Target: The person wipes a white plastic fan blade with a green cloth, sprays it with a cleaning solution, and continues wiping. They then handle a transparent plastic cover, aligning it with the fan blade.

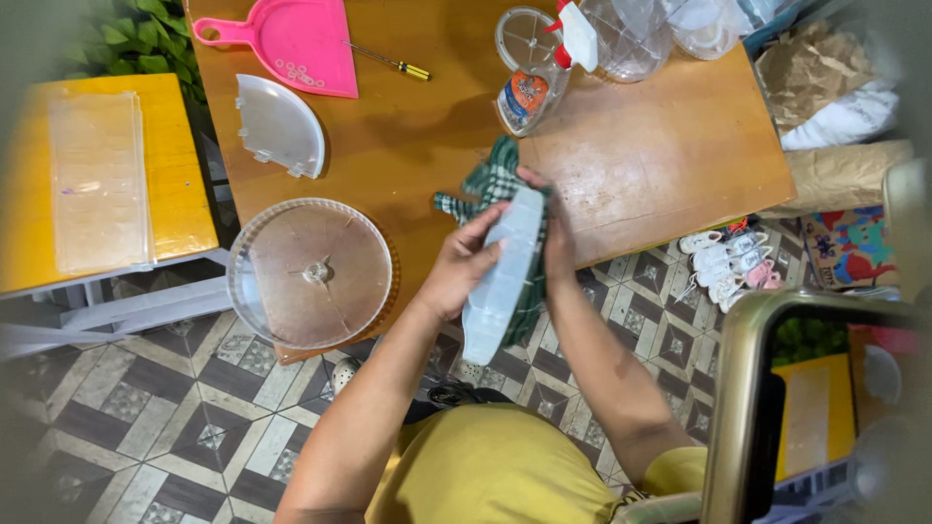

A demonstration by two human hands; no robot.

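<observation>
My left hand (pixel 456 267) grips a clear plastic wedge-shaped tray piece (pixel 502 277), held edge-on over the near edge of the wooden table (pixel 660 146). Behind that piece, my right hand (pixel 555 233) presses a green checked cloth (pixel 495 184) against it. The cloth wraps around the far side of the piece and hangs a little below it. Both hands are close together above the table edge.
A round clear plastic tray (pixel 309 274) overhangs the table's near left corner. Farther back lie a clear quarter-round piece (pixel 282 124), a pink dustpan (pixel 291 39), a screwdriver (pixel 388 62), a spray bottle (pixel 544 73) and clear containers (pixel 631 34). A yellow side table (pixel 180 184) stands left; small shoes (pixel 728 262) lie on the tiled floor.
</observation>
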